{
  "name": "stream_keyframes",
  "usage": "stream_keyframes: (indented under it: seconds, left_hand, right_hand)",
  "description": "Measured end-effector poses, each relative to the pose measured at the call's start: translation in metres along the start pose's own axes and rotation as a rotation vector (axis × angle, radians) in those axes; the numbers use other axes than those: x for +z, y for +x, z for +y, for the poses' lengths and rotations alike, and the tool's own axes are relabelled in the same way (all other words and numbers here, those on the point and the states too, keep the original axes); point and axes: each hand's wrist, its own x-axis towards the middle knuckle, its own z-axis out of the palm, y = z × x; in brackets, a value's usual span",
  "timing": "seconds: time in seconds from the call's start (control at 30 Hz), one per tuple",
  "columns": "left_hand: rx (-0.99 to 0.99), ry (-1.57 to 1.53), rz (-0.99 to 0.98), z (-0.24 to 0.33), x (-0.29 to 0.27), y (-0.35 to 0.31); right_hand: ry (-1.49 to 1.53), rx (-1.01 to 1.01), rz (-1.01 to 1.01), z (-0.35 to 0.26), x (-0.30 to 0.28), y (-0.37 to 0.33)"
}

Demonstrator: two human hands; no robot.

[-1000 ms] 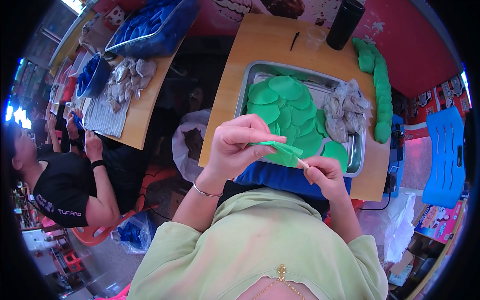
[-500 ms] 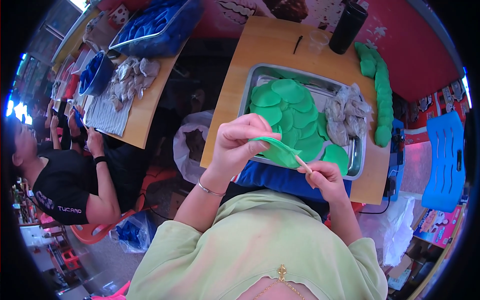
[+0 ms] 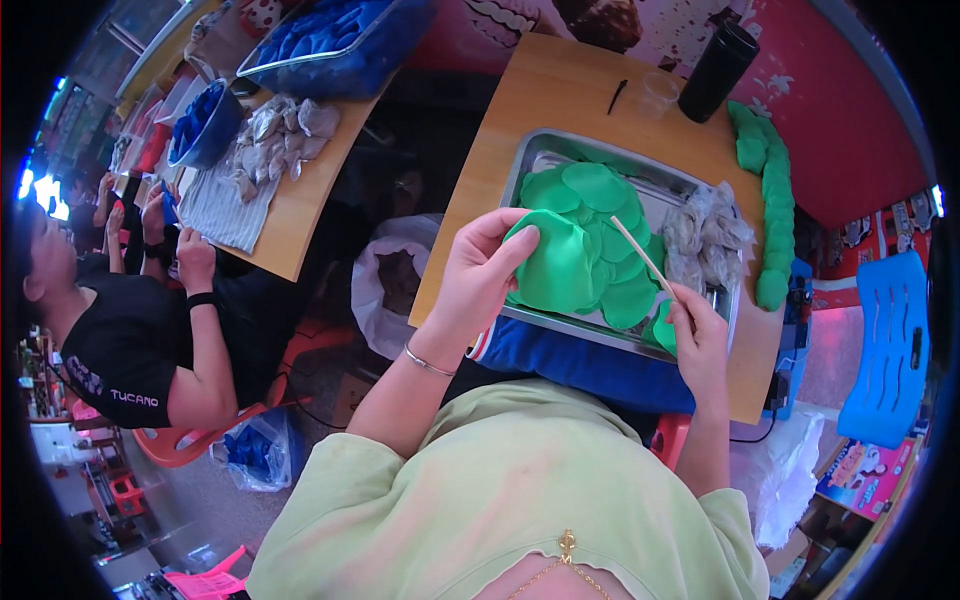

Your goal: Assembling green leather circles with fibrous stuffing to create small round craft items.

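Note:
Between the thumb and fingers of my left hand (image 3: 484, 270) hangs a green fabric piece (image 3: 558, 262), a thin petal-like sheet with its broad face turned up. My right hand (image 3: 698, 340) pinches the lower end of a thin wooden stick (image 3: 640, 248); its upper tip points up and left, apart from the held piece. Under both hands lies a metal tray (image 3: 522, 160) with a heap of similar green pieces (image 3: 600, 192). On the tray's right side sit crumpled clear plastic bags (image 3: 702, 232) with brownish contents that I cannot make out.
A black tumbler (image 3: 718, 72), a clear cup (image 3: 660, 90) and a row of stacked green pieces (image 3: 776, 215) stand along the wooden table (image 3: 470, 180). At left, a co-worker (image 3: 130, 350) sits by another table with a blue-filled bin (image 3: 330, 65). A blue chair (image 3: 884, 345) stands right.
The stick has come away from the green piece and my right hand has moved right. The piece, edge-on and folded before, now lies spread out from my left hand.

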Motion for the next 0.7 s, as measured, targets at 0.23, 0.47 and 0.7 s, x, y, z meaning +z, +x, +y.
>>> stream_keyframes:
  seconds: [0.23,0.47,0.7]
  left_hand:
    - [-0.07,0.132,-0.041,-0.006,-0.002,0.008]
    - [-0.072,0.149,-0.07,-0.011,0.005,0.007]
    - [-0.116,0.005,-0.072,-0.023,0.004,0.005]
  right_hand:
    - [-0.317,-0.19,0.088,-0.004,0.001,0.001]
    - [0.163,-0.23,0.08,-0.04,0.017,0.011]
    - [0.302,-0.322,0.01,-0.065,0.034,0.017]
